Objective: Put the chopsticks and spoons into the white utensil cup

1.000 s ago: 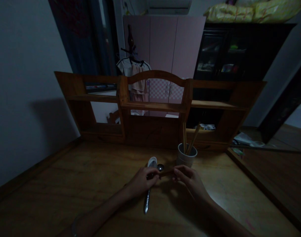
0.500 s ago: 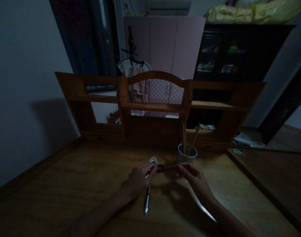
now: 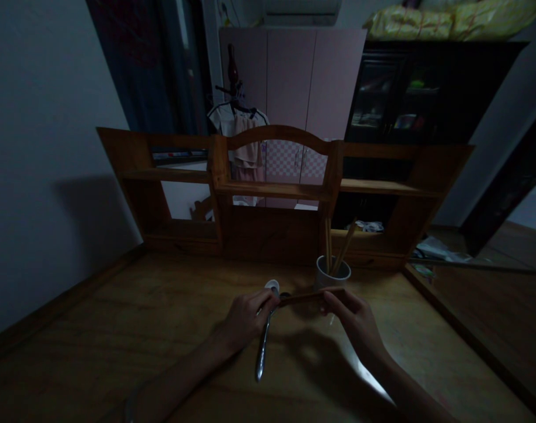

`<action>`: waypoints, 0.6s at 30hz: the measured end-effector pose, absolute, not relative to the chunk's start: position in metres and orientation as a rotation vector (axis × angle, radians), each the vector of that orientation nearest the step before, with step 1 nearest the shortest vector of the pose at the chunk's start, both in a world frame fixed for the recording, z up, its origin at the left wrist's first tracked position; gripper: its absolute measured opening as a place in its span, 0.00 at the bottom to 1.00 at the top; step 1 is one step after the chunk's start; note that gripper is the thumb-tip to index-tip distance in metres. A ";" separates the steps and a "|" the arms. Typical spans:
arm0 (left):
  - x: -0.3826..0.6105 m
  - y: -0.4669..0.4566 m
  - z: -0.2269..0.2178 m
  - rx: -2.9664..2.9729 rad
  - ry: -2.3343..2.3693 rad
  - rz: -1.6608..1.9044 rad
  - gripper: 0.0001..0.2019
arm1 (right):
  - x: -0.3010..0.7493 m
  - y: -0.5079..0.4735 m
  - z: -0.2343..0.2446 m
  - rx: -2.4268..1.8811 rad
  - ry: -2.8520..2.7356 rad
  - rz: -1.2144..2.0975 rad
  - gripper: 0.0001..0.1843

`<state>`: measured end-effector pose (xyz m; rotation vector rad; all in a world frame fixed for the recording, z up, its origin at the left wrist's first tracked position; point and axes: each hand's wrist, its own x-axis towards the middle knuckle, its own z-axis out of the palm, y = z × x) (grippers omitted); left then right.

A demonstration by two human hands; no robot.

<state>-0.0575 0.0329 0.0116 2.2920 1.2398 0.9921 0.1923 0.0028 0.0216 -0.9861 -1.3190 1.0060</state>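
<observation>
Both hands meet over the middle of a wooden desk in dim light. My left hand is closed on several utensils; a metal spoon hangs from it with its handle pointing toward me. My right hand pinches the far end of a brown wooden stick, apparently a chopstick, which lies level between the two hands. Just behind them stands a white cup with more chopsticks leaning in it. A small white spoon bowl shows above my left fingers.
A wooden shelf unit runs along the back of the desk. A pale wall closes the left side. Beyond are a pink wardrobe, a dark glass cabinet and a coat rack with clothes. The desk's right edge drops to the floor.
My right hand has slid rightward along the wooden stick and lifted slightly, so more of the stick shows between the hands. My left hand has stayed nearly in place.
</observation>
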 end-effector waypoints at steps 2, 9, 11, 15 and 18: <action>-0.057 0.033 0.012 2.281 1.229 1.002 0.15 | 0.192 0.004 0.021 -0.983 -1.309 1.004 0.13; -0.056 0.033 0.011 2.245 1.252 0.998 0.16 | 0.192 0.007 0.015 -1.006 -1.273 1.057 0.15; -0.055 0.033 0.012 2.238 1.242 0.979 0.16 | 0.190 0.007 0.013 -1.005 -1.284 1.101 0.17; -0.054 0.031 0.013 2.254 1.141 0.931 0.15 | 0.181 0.003 0.011 -0.924 -1.358 1.201 0.17; -0.053 0.030 0.014 2.278 1.061 0.905 0.14 | 0.174 0.000 0.012 -0.874 -1.372 1.240 0.15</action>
